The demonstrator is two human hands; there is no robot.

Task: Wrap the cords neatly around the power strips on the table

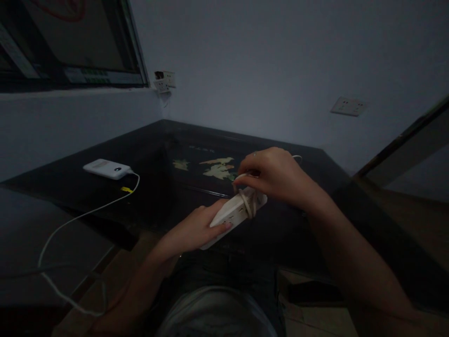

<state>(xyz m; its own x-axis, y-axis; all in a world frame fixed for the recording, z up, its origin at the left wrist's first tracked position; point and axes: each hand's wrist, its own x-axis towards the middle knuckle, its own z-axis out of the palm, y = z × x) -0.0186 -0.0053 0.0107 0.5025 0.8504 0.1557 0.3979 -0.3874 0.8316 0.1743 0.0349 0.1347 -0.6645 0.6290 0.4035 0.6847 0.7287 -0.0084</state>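
One power strip (235, 211) sits in the left hand (196, 229), near the right hand (271, 172).

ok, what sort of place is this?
Indoors, possibly a living space or small office, can't tell which: a dark table against pale walls, a wall socket plate above it.

The left forearm (147, 276) rises from the lower left, bare and slanting inward to a nearly straight wrist. The left hand (196, 227) is curled in a grip, its thumb (221, 229) stretched forward toward the right, the other fingers largely hidden. The right forearm (354, 252) reaches up from the lower right, also bare, its wrist bent. The right hand (271, 171) sits higher and farther forward, back upward, thumb and bent index finger drawn together in a pinch.
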